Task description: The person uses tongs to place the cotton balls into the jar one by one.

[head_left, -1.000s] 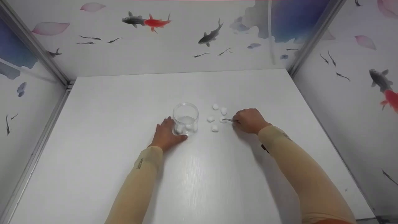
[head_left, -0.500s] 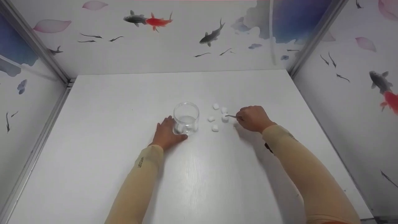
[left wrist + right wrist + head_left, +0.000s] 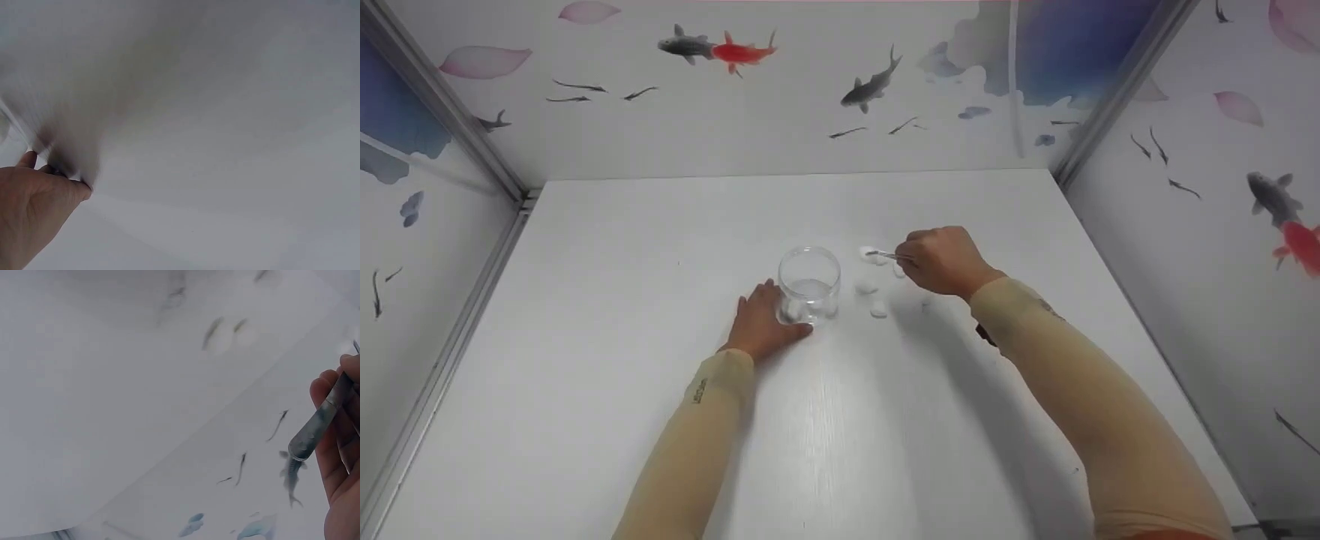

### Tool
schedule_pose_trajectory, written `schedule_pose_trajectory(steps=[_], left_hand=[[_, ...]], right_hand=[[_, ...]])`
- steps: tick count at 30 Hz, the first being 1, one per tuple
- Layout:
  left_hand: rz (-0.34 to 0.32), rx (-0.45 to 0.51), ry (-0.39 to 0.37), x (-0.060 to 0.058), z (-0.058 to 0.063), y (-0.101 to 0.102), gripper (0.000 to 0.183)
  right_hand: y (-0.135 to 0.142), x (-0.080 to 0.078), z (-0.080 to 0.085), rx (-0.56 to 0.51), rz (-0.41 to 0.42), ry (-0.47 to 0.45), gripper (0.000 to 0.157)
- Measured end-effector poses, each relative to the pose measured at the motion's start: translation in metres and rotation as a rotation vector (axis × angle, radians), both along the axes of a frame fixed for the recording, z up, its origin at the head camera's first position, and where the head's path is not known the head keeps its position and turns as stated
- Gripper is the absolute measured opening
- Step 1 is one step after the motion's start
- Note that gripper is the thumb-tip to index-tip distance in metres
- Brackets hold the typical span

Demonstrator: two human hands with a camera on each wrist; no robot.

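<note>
L hand (image 3: 761, 326) grasps the clear jar (image 3: 810, 298), thumb along the near side & fingers round the left. Jar stands upright abt mid-tabletop (image 3: 825, 427); fig. out its contents? Can't tell, the bottom is just blurry reflections.

R hand (image 3: 949, 259) is clenched on metal tweezers (image 3: 889, 256), to the far right of the jar. Tips point left, w/ a white cotton ball (image 3: 865, 253) at them; can't tell how high it sits over the table. R wrist cam shows the broad end of the tweezers sticking out past the curled fingers.

Other cotton balls, all R of jar & apart from it: far ball (image 3: 881, 259) partly behind the tweezers, can't tell if it touches the one at the tips; right ball (image 3: 899, 270) partly hidden by R hand; middle ball (image 3: 867, 286) closer to the jar; near ball (image 3: 879, 309) nearest the person.

Both arms in beige sleeves (image 3: 682, 457), coming in from the near edge. Far wall (image 3: 780, 135) has printed fish, petals etc., w/ a grey & a red fish far left; side walls have similar prints. L wrist cam: mostly blurred white, hand at its left edge.
</note>
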State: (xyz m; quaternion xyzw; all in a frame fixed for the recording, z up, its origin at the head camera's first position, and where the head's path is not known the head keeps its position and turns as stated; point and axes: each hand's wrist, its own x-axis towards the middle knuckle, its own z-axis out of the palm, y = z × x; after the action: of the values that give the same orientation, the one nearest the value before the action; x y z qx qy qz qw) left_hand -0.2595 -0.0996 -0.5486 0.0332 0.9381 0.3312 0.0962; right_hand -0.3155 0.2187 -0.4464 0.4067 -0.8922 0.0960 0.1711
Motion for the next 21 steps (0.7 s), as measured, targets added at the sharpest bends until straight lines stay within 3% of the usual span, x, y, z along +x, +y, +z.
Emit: schedule_pose_trajectory(steps=[4,9,21], left_hand=[[0.007,0.004,-0.004,0.0,0.001,0.0,0.101],[-0.002,-0.003,0.012,-0.001,0.0,0.001,0.099],[0.0,-0.01,0.025,-0.001,0.0,0.002,0.099]], right_hand=[[-0.025,0.0,0.01,-0.007,0.037,0.029,0.016],[-0.044,0.003,0.01,0.015,0.072,0.018,0.013],[-0.058,0.005,0.004,0.042,0.136,-0.011,0.013]])
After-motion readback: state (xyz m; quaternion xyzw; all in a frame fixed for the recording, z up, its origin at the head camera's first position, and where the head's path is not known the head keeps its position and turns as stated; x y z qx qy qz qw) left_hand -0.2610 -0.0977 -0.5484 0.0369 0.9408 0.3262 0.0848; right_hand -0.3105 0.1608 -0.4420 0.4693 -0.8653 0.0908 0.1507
